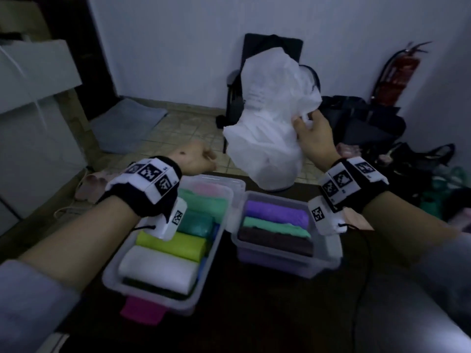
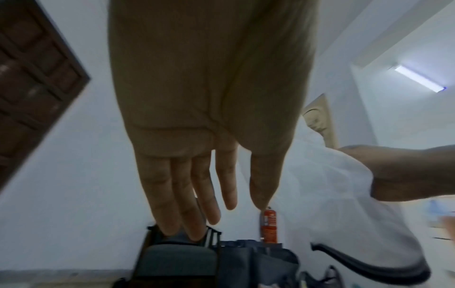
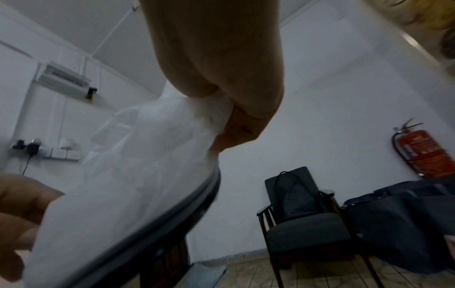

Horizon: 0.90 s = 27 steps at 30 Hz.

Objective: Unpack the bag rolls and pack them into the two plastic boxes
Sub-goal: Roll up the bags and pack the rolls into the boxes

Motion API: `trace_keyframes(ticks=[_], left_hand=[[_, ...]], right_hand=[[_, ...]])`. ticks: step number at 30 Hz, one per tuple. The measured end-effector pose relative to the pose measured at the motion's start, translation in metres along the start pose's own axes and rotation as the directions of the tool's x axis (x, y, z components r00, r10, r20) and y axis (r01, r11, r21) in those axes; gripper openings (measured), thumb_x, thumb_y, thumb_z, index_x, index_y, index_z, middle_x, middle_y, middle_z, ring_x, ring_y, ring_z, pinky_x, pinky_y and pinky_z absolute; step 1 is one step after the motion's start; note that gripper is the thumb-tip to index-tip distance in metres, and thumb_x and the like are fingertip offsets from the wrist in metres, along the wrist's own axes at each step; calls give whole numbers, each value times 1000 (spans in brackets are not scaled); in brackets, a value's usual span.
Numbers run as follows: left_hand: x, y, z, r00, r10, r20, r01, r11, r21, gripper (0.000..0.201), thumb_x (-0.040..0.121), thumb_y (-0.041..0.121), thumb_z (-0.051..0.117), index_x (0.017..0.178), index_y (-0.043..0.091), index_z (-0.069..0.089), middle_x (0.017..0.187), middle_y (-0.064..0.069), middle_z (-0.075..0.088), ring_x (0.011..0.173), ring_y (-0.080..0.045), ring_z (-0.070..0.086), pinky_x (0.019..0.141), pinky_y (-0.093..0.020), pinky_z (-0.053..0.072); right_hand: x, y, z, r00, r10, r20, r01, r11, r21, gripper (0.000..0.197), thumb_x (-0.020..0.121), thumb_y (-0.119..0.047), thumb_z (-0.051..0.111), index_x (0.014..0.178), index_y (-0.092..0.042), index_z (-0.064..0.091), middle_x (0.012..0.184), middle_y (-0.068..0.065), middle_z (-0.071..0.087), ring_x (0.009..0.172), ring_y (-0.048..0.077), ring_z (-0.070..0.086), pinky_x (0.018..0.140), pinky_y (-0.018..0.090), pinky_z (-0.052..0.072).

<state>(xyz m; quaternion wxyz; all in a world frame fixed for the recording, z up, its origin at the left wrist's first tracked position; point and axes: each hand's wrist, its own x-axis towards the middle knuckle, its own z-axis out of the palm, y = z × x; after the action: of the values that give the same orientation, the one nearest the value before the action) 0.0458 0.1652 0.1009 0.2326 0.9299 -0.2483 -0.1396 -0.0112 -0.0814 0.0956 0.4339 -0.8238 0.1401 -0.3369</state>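
Note:
My right hand (image 1: pixel 307 128) grips the bunched top of a white plastic bag (image 1: pixel 267 118) held up beyond the table's far edge; in the right wrist view the fingers (image 3: pixel 236 126) curl round the white plastic bag (image 3: pixel 138 175). My left hand (image 1: pixel 196 159) hovers to the bag's left, fingers (image 2: pixel 187 194) straight and empty. Below stand two clear plastic boxes. The left box (image 1: pixel 112 271) holds white, yellow-green, teal and mint rolls. The right box (image 1: pixel 328 261) holds a purple roll (image 1: pixel 277 212), a mint one and a dark one.
A magenta roll (image 1: pixel 142 310) lies on the dark table (image 1: pixel 254 322) under the left box's near edge. Beyond the table are a dark chair (image 3: pixel 305 220), black bags (image 1: pixel 369 123) and a red fire extinguisher (image 1: pixel 397 75) against the wall.

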Motion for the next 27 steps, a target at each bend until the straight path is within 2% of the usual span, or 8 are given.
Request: trace_keyframes(ticks=[7, 11, 14, 18, 21, 23, 25, 27], left_hand=[[-58, 110, 104, 931, 337, 144, -343, 939, 23, 34, 90, 26, 58, 121, 11, 60, 121, -6, 62, 107, -23, 58, 91, -33, 47], [-79, 141, 193, 880, 321, 350, -360, 932, 50, 38, 91, 30, 55, 126, 15, 53, 127, -7, 55, 117, -24, 52, 92, -31, 41], [-90, 153, 247, 895, 245, 373, -339, 916, 213, 55, 91, 36, 56, 140, 18, 39, 153, -12, 18, 142, -32, 15, 111, -43, 24], [-110, 159, 288, 934, 286, 216, -347, 871, 347, 64, 92, 32, 52, 147, 21, 21, 154, -11, -24, 142, -33, -20, 115, -51, 2], [-119, 160, 309, 907, 347, 239, -416, 826, 380, 68, 93, 37, 48, 150, 23, 13, 153, -9, -27, 141, -31, -23, 115, -48, -5], [-121, 157, 320, 895, 337, 293, -432, 819, 377, 68, 95, 41, 43, 150, 24, 8, 153, -8, -28, 142, -29, -23, 115, -48, -6], [-121, 152, 330, 884, 278, 376, -414, 839, 352, 66, 96, 46, 37, 151, 26, 4, 153, -7, -28, 142, -29, -23, 114, -49, -7], [-121, 143, 338, 879, 203, 431, -363, 871, 330, 66, 96, 51, 30, 151, 26, 1, 153, -6, -27, 142, -29, -23, 114, -51, -7]], right_hand=[[-104, 28, -143, 978, 131, -164, -134, 991, -8, 37, 94, -30, 52, 110, 3, 54, 107, 16, 63, 96, 27, 61, 82, 42, 49], [-192, 60, -208, 938, 182, -295, -214, 974, -79, 15, 96, -23, 50, 101, -9, 54, 92, -2, 58, 75, 3, 53, 63, 8, 42], [-265, 97, -241, 872, 223, -435, -271, 961, -51, 25, 96, -13, 50, 118, -1, 52, 107, 4, 58, 86, 4, 54, 63, -3, 38], [-359, 145, -260, 705, 328, -629, -400, 916, 30, 39, 97, -14, 48, 134, -3, 41, 132, 6, 50, 119, 10, 48, 92, 13, 38], [-420, 164, -255, 522, 360, -773, -469, 878, 92, 39, 98, -9, 45, 134, 5, 39, 127, 4, 45, 117, 11, 42, 90, 8, 33], [-457, 180, -244, 396, 388, -832, -557, 822, 118, 41, 98, -12, 46, 132, 9, 39, 132, 16, 48, 121, 21, 45, 90, 12, 33], [-488, 199, -231, 289, 511, -809, -699, 691, 186, 48, 97, -23, 44, 133, 8, 38, 133, 29, 48, 121, 39, 49, 93, 29, 38], [-513, 217, -217, 275, 616, -739, -821, 550, 153, 64, 90, -39, 37, 132, 8, 37, 127, 34, 49, 113, 49, 50, 89, 43, 40]])
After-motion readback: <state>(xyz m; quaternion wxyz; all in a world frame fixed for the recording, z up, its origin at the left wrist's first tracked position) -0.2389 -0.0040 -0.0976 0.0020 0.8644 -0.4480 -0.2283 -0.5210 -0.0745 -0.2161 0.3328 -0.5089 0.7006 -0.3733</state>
